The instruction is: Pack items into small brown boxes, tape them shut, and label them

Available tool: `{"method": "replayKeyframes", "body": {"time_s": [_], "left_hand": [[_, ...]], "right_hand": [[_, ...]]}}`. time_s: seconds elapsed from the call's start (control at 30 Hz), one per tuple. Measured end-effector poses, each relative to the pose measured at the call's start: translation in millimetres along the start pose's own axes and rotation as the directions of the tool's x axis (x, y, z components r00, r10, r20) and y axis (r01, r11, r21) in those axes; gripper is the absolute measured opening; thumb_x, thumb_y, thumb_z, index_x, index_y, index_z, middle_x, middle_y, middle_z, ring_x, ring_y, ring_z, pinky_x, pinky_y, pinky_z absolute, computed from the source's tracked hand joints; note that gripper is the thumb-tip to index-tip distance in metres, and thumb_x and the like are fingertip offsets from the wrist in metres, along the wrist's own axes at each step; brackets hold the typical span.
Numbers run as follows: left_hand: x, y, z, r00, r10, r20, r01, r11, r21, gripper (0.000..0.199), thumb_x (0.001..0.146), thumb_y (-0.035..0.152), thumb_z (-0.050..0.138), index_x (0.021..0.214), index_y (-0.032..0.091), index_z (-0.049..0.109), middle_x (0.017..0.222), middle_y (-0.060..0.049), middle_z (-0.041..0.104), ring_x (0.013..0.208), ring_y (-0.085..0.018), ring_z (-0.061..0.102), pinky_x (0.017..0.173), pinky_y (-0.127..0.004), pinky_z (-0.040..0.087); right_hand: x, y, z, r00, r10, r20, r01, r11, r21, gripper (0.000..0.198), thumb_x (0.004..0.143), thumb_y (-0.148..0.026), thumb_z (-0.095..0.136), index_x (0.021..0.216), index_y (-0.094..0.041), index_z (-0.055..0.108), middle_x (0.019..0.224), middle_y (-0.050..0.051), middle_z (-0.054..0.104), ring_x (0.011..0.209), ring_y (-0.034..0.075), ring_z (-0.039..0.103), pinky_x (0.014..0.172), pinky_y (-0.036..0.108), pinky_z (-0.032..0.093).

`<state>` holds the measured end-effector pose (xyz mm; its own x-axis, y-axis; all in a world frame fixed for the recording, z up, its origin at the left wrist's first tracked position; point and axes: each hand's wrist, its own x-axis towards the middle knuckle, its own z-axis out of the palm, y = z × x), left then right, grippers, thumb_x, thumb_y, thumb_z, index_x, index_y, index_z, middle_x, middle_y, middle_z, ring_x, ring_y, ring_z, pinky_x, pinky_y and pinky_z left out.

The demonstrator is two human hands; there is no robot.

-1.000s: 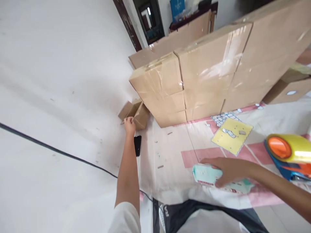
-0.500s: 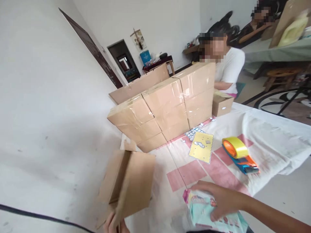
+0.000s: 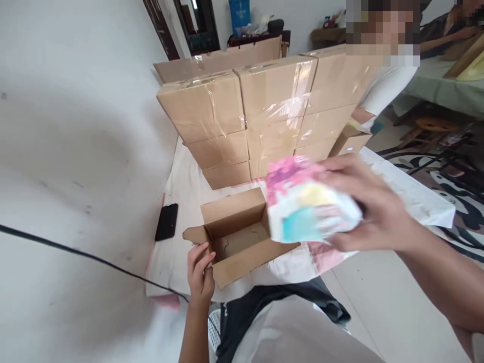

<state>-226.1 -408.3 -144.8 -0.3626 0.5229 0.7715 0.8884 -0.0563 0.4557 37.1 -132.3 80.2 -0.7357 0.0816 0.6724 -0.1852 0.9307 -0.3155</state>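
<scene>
An open cardboard box (image 3: pixel 238 264) stands on the cloth-covered table in front of me, its flaps folded outward and a thin dark strand on its inner floor. My left hand (image 3: pixel 200 269) grips the box at its left end flap, fingers curled over the cardboard. Up in the air beside the box's right end is a pink, white and teal plastic packet (image 3: pixel 302 206), blurred by motion. My right hand (image 3: pixel 370 201) clasps this packet from the right; its lettering cannot be read. The packet covers the box's right corner from view.
Taped cartons (image 3: pixel 272 101) are stacked in a wall behind the box. A black phone (image 3: pixel 166 222) lies left on the tablecloth (image 3: pixel 181 181). A small carton (image 3: pixel 350 141) stands by a person in a white sleeve (image 3: pixel 391 85). A black cable (image 3: pixel 94 259) runs along the left.
My right hand has lifted the packet off the table and turned it. The box, tilted before, now rests on the table with its opening up. My view has swung downward.
</scene>
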Motion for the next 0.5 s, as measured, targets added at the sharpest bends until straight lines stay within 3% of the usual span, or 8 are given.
{"method": "replayKeyframes", "body": {"time_s": [0.1, 0.23, 0.33, 0.4, 0.5], "left_hand": [[-6, 2, 0, 0.999, -0.010, -0.032, 0.010, 1.000, -0.006, 0.031, 0.093, 0.010, 0.047, 0.114, 0.025, 0.064, 0.128, -0.009, 0.061, 0.123, -0.022, 0.056, 0.103, -0.044, 0.049], [-13, 1, 3, 0.998, -0.033, -0.061, 0.032, 0.999, -0.017, 0.029, 0.094, 0.012, 0.046, 0.113, 0.025, 0.064, 0.130, -0.008, 0.061, 0.124, -0.022, 0.056, 0.104, -0.045, 0.049], [-21, -7, 5, 0.996, -0.075, -0.043, 0.073, 0.997, -0.037, 0.027, 0.095, 0.013, 0.046, 0.111, 0.025, 0.065, 0.129, -0.008, 0.064, 0.126, -0.022, 0.057, 0.105, -0.045, 0.049], [-30, -14, 6, 0.994, -0.106, -0.036, 0.104, 0.993, -0.061, 0.025, 0.096, 0.014, 0.046, 0.110, 0.025, 0.063, 0.128, -0.008, 0.065, 0.125, -0.021, 0.058, 0.104, -0.045, 0.050], [-46, -22, 5, 0.986, -0.162, -0.044, 0.157, 0.982, -0.102, 0.029, 0.094, 0.015, 0.053, 0.118, 0.029, 0.060, 0.139, -0.007, 0.059, 0.131, -0.021, 0.056, 0.106, -0.046, 0.050]], "right_hand": [[34, -4, 49, 0.956, -0.115, 0.271, 0.134, 0.990, -0.051, 0.069, 0.087, -0.037, 0.073, 0.150, -0.035, 0.047, 0.135, 0.010, 0.046, 0.123, 0.031, 0.051, 0.096, 0.044, 0.050], [44, 3, 135, 0.771, -0.204, 0.603, 0.296, 0.954, -0.055, 0.065, 0.087, -0.038, 0.073, 0.148, -0.032, 0.050, 0.125, 0.014, 0.053, 0.112, 0.032, 0.052, 0.087, 0.044, 0.049], [32, 11, 192, 0.676, -0.157, 0.720, 0.293, 0.954, -0.067, 0.057, 0.095, -0.050, 0.062, 0.146, -0.026, 0.053, 0.121, 0.017, 0.058, 0.105, 0.031, 0.054, 0.084, 0.043, 0.049], [24, 14, 213, 0.658, -0.135, 0.741, 0.262, 0.964, -0.057, 0.050, 0.099, -0.054, 0.053, 0.140, -0.026, 0.059, 0.129, 0.017, 0.059, 0.111, 0.032, 0.053, 0.089, 0.046, 0.048], [17, 15, 204, 0.681, -0.154, 0.716, 0.214, 0.977, 0.007, 0.042, 0.101, -0.052, 0.049, 0.128, -0.025, 0.068, 0.139, 0.013, 0.058, 0.118, 0.032, 0.051, 0.097, 0.049, 0.044]]}}
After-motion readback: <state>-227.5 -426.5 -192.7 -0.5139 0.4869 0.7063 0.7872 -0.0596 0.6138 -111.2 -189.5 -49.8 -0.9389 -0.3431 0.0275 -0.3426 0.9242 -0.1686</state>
